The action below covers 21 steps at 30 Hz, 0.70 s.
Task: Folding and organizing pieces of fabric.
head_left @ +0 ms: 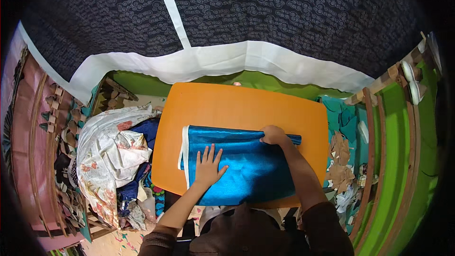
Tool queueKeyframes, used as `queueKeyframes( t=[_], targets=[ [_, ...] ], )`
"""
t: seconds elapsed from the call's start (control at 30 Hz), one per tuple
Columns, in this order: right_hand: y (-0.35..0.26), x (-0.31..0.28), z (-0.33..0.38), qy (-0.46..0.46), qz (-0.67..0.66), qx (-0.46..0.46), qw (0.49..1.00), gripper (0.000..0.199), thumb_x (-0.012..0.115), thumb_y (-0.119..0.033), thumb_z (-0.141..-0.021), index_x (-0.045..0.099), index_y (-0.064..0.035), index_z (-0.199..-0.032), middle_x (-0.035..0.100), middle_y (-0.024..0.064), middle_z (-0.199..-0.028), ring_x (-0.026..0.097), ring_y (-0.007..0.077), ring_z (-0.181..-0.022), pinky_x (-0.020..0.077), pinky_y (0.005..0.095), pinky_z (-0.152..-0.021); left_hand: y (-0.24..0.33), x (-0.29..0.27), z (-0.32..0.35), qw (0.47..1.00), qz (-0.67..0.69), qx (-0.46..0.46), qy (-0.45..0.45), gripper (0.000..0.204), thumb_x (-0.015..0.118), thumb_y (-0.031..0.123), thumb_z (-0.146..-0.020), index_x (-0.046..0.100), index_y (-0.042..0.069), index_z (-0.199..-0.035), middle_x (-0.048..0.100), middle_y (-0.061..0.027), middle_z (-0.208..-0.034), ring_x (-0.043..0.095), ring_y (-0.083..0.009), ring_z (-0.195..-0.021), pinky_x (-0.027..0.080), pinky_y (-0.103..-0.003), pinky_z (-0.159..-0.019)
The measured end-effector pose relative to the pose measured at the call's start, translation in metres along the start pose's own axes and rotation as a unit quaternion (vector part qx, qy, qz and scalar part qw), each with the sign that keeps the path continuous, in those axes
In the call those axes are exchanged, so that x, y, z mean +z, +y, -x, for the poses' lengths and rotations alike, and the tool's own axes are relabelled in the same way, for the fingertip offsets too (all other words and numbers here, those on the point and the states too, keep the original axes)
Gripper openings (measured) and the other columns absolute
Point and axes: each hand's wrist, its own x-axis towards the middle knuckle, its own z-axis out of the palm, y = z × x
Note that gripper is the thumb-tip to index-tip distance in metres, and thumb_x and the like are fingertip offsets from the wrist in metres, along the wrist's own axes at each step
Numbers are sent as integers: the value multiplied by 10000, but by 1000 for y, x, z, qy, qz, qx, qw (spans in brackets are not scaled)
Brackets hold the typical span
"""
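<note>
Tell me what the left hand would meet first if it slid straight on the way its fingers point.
The left hand, flat on the shiny blue cloth, points toward the table's far side. It would likely meet the cloth's rolled far edge first, then the bare orange tabletop; how high that edge stands is unclear.

The cloth (246, 166) lies on the table (218, 104) under both hands; the left hand (208, 167) rests flat, the right hand (274, 135) beyond it at the far fold. A heap of fabrics (113, 161) sits left of the left hand.

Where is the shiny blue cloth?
The blue cloth lies on the orange table, near its front edge, under the left hand and right hand.
</note>
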Motion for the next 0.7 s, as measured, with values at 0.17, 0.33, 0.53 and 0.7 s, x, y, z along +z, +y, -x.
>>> queueKeyframes(
  t=[0.17, 0.33, 0.53, 0.7],
  targets=[
    [17, 13, 0, -9, -31, -27, 999, 389, 657, -266, -695, 615, -118, -1052, 613, 148, -1003, 571, 323, -951, 456, 406, -811, 3, -1, 1, 999, 27, -11, 24, 613, 491, 483, -816, 406, 128, -1308, 296, -197, -1384, 295, -350, -1271, 212, -524, -1017],
    [-9, 10, 15, 39, -8, -9, 999, 403, 637, -281, -705, 600, -134, -1078, 611, 139, -1020, 568, 308, -973, 457, 406, -825, -12, 7, -1, 998, 18, -25, 46, 596, 490, 490, -814, 442, 126, -1283, 313, -179, -1379, 329, -337, -1248, 226, -520, -1010],
    [10, 20, 33, 101, -60, -6, 993, 335, 618, -268, -749, 603, -143, -1059, 619, 119, -999, 567, 309, -964, 453, 406, -816, -15, -27, 8, 962, 69, -203, 169, 635, 626, 335, -755, 406, 2, -1248, 386, -270, -1249, 391, -384, -1148, 294, -487, -959],
    [10, 22, 37, 153, -112, 28, 981, 317, 635, -271, -745, 611, -138, -1032, 621, 132, -973, 573, 321, -928, 454, 406, -790, -39, -23, 48, 902, 283, -318, 74, 740, 693, 371, -716, 377, -80, -1211, 464, -329, -1124, 496, -400, -1037, 412, -410, -854]
  ],
)
